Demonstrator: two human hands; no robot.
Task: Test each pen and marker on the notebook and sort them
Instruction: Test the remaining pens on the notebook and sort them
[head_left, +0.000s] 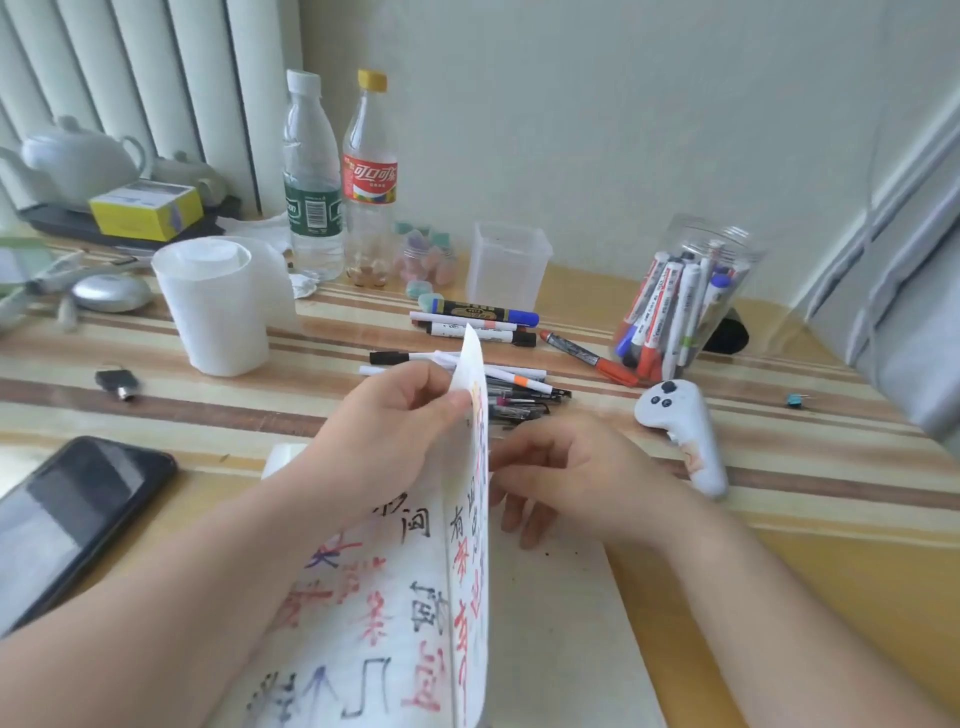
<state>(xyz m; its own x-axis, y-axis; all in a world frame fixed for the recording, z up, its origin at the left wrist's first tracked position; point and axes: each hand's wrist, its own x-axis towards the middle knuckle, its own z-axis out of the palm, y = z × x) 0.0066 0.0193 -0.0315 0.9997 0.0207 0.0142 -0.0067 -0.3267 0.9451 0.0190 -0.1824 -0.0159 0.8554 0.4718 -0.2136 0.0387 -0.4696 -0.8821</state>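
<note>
My left hand (395, 421) pinches a notebook (550, 623) page (470, 364) upright; my right hand (566, 478) rests on the blank sheet, fingers (540, 512) relaxed. Loose pens (524, 402) lie on the counter (779, 519) just beyond the notebook.

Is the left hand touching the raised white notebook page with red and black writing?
Touching. The head view shows the left hand pinching the raised white page near its top edge.

A red bottle label (370, 182) reads 可口可乐; the notebook (395, 623) shows 有, 间.
</note>
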